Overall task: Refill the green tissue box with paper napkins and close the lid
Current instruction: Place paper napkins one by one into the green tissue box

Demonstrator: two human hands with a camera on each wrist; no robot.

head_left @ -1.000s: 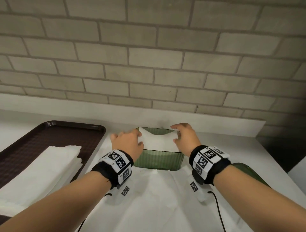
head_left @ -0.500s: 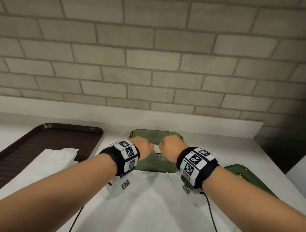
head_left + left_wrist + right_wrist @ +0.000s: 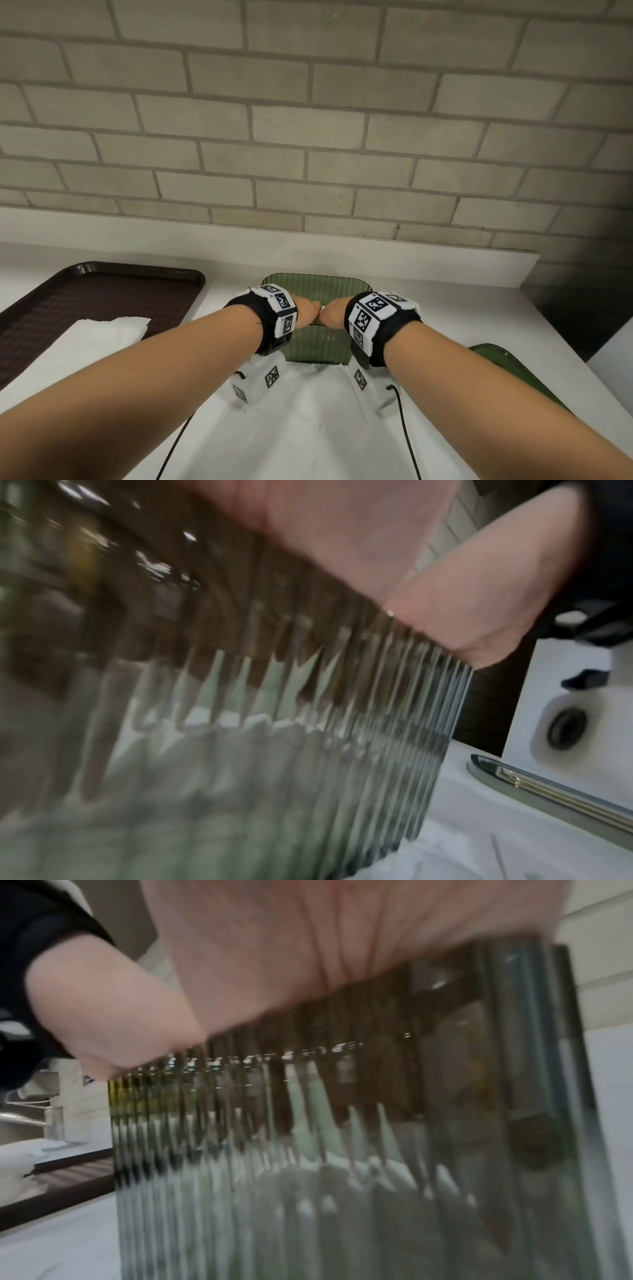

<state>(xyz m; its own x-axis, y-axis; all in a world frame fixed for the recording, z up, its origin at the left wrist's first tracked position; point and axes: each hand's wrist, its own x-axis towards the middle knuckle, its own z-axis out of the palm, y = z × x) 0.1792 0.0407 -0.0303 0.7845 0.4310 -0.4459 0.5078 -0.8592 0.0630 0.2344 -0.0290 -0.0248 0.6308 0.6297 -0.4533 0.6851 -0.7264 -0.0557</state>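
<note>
The green ribbed tissue box (image 3: 315, 346) stands on the white counter against the wall. Both my hands reach down into it side by side, the left hand (image 3: 306, 310) touching the right hand (image 3: 334, 311). In the wrist views the left palm (image 3: 342, 547) and the right palm (image 3: 308, 947) dip below the box rim. Through the ribbed wall the fingers show as blurred shapes pointing straight down onto the white paper napkins (image 3: 240, 750) (image 3: 308, 1177) in the box. The green lid (image 3: 496, 356) lies flat on the counter to the right, off the box.
A dark brown tray (image 3: 102, 294) at the left holds a stack of white napkins (image 3: 85, 342). A white paper sheet (image 3: 308, 428) covers the counter in front of the box. A brick wall rises behind; the counter ends at the right.
A second ago both hands held a napkin stack above the box mouth. They have since come together and sunk into the box, and the stack no longer shows above the rim.
</note>
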